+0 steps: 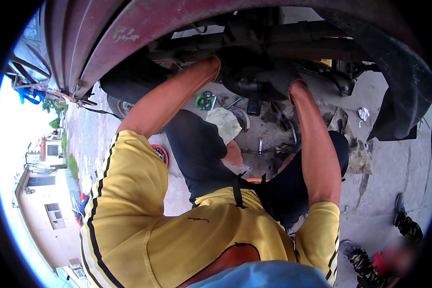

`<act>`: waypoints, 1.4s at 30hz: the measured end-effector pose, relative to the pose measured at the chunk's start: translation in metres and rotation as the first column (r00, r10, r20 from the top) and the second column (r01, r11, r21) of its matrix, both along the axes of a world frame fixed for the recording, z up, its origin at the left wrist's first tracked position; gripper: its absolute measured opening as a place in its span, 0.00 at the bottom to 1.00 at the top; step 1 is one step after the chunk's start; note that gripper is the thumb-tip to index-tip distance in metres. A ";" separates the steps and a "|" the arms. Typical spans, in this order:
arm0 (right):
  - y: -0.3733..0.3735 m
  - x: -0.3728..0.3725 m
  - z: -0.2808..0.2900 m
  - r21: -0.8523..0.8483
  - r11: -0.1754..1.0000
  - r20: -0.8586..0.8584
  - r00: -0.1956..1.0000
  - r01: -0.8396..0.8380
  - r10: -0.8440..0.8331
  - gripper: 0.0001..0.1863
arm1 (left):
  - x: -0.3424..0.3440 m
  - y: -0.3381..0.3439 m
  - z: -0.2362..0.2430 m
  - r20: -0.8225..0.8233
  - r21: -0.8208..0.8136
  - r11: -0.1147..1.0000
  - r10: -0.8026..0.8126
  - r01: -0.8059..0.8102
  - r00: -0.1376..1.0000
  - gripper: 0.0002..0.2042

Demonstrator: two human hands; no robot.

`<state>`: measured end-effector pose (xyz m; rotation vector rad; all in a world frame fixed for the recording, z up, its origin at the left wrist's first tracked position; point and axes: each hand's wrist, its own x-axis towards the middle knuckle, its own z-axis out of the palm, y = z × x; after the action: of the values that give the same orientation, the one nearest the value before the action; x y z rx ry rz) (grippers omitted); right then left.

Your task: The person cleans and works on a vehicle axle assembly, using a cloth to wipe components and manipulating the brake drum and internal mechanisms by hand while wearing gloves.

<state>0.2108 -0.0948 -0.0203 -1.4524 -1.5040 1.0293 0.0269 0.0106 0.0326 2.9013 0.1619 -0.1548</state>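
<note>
Both my hands wear dark gloves and reach under the maroon vehicle body (144, 29). My left hand (235, 65) is in deep shadow among the black underbody parts, and its fingers cannot be made out. Close to it, my right hand (277, 80) comes in from the right, closed against a black cordless power tool (248, 86) that looks like an impact wrench. Its battery end (254, 106) points down toward the ground. What the tool's front end touches is hidden in the dark.
Between my legs lie a pale cloth or paper (224, 124), a green packet with black rings (205, 101), and a wrench (260, 146). A red-rimmed tray (160, 152) is beside my left leg. A black flap (393, 91) hangs at right. Another person (384, 261) is at the lower right.
</note>
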 end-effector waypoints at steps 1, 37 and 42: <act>0.001 -0.003 0.002 -0.006 1.000 0.010 1.000 -0.009 0.009 0.35 | -0.013 0.017 -0.020 0.054 0.041 0.998 -0.049 0.047 0.997 0.21; -0.001 -0.003 -0.004 0.050 0.999 0.056 0.998 -0.020 0.018 0.31 | -0.043 -0.077 0.011 0.495 0.080 0.741 0.551 -0.667 0.672 0.14; 0.001 -0.006 -0.008 0.055 0.998 0.083 0.996 0.027 -0.032 0.31 | -0.058 -0.057 -0.001 0.500 0.235 0.795 0.394 -0.559 0.771 0.14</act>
<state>0.2043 -0.0936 -0.0283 -1.4913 -1.5530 0.9137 -0.0308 -0.0461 0.0320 3.0339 0.9498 0.6770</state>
